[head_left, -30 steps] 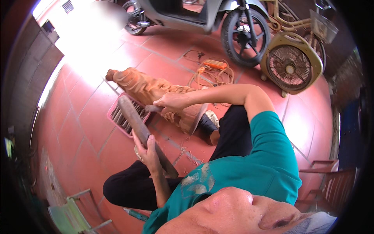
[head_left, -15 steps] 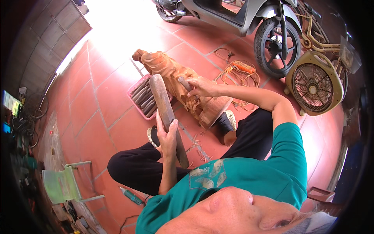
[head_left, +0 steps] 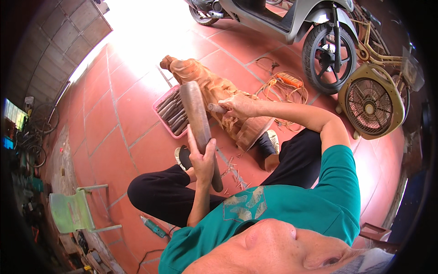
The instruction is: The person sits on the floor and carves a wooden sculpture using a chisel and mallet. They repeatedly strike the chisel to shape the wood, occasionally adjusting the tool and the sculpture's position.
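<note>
My left hand (head_left: 202,160) is closed tight around the lower part of a long wooden mallet (head_left: 199,127), fingers wrapped fully about the shaft, and it sits closer to my chest than the other hand. The mallet's long axis runs from my fist up and away from me, tilted slightly to the left, its rounded head raised just left of the carving. Farther out, my right hand (head_left: 240,106) is clenched around a chisel handle (head_left: 216,108) whose butt end sticks out leftward from my fist, toward the mallet; the blade itself is hidden behind my hand, so I cannot tell where its edge meets the wood. The chisel butt lies just right of the mallet's upper shaft, the two near each other but apart. Under and beyond my right hand lies the wooden carving (head_left: 214,91), a reddish figure stretched across the tiled floor (head_left: 127,105) between my legs. Left of it sits a pink tray of chisels (head_left: 172,113). Beyond that are an orange extension cord (head_left: 283,86), a round floor fan (head_left: 370,106) and a parked scooter (head_left: 292,23).
</note>
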### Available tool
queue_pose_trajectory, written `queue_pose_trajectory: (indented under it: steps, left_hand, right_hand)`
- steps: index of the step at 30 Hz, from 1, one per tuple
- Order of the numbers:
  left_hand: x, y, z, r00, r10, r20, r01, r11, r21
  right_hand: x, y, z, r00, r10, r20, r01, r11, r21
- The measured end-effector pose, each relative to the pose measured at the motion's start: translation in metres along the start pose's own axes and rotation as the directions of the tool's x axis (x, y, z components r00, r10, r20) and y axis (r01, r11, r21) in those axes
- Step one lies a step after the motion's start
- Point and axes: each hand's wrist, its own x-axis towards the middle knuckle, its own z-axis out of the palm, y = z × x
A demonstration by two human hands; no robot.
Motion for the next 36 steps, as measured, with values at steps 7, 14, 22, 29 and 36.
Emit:
queue_pose_trajectory:
  steps: [7,14,22,29,36]
  left_hand:
    - [0.004,-0.012,-0.008,0.998,0.052,0.034,-0.05,0.998,-0.044]
    - [0.001,0.002,0.0,1.0,0.006,-0.014,-0.006,1.0,0.02]
    - [0.006,-0.015,-0.003,0.998,0.043,0.04,-0.043,0.999,0.014]
    - [0.008,-0.022,0.001,0.998,0.042,0.056,-0.044,0.998,0.043]
    - [0.009,-0.011,0.006,0.989,-0.056,0.138,0.068,0.994,-0.089]
  right_hand:
    - [0.002,-0.001,-0.003,0.998,-0.059,-0.017,0.06,0.997,0.047]
    - [0.003,0.008,0.01,0.991,-0.09,-0.101,0.094,0.995,0.027]
    - [-0.003,0.03,-0.002,0.972,0.165,-0.165,-0.135,0.974,0.18]
    - [-0.019,0.036,-0.025,0.92,0.287,-0.267,-0.14,0.878,0.458]
    - [-0.025,0.027,-0.029,0.93,0.347,-0.121,-0.275,0.875,0.399]
